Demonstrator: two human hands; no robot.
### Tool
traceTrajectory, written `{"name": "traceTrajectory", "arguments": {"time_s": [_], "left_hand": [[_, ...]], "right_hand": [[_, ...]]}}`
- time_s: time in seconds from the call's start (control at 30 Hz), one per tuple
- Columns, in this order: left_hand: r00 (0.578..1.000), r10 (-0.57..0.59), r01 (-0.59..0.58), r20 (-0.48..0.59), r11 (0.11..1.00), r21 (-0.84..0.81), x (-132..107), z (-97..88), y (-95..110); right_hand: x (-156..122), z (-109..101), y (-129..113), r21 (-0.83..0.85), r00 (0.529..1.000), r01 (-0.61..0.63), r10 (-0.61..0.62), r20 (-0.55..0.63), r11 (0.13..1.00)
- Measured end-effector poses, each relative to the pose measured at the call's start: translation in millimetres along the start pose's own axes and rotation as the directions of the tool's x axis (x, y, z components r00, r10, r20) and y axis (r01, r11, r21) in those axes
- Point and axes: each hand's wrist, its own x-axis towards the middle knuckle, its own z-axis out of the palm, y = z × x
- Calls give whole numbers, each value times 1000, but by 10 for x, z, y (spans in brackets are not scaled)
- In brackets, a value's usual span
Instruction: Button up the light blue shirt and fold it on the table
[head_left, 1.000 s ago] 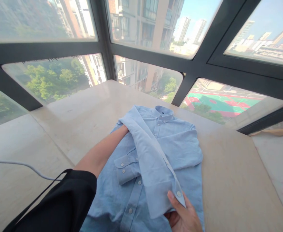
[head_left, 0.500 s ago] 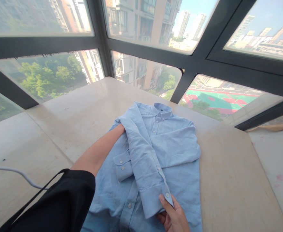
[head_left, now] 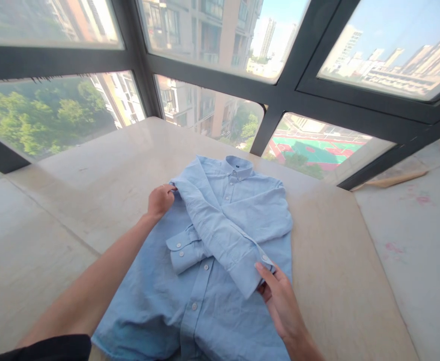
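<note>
A light blue button-up shirt (head_left: 220, 235) lies face up on a beige stone ledge (head_left: 103, 180), collar toward the window. Both sleeves are folded across its front. My left hand (head_left: 160, 199) is closed and pinches the fabric at the shirt's left shoulder fold. My right hand (head_left: 280, 301) grips the cuff of the sleeve (head_left: 220, 230) that runs diagonally across the chest, thumb on top beside the cuff button. The other sleeve's cuff (head_left: 184, 250) rests flat on the shirt below my left hand.
Large windows with dark frames (head_left: 280, 95) rise right behind the ledge. A second stone surface (head_left: 419, 230) with pink stains adjoins on the right, and a flat wooden strip (head_left: 393, 179) lies at its far edge.
The sleeve has been lowered onto the shirt front. My left hand has come out from under the sleeve to the shoulder fold. My right hand moved up with the cuff. The view shifted.
</note>
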Motion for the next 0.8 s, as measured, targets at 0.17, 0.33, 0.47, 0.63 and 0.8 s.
{"name": "traceTrajectory", "arguments": {"time_s": [0.17,0.33,0.47,0.63,0.8], "left_hand": [[960,-186,154,-211,975,-160,-9,18,85],[935,-350,328,-52,914,-239,201,1,43],[943,-332,323,15,905,-275,351,-66,-48],[986,-145,167,88,921,-353,409,-66,-160],[1000,-13,19,24,957,-290,369,30,-282]], "right_hand": [[-9,-206,44,-245,1000,-21,23,5,969],[70,-438,-165,-599,1000,21,-25,1,801],[332,-139,-679,-627,954,289,-270,127,724],[1267,880,-940,-578,835,548,-349,426,605],[2359,1960,-893,-698,832,553,-351,430,455]]}}
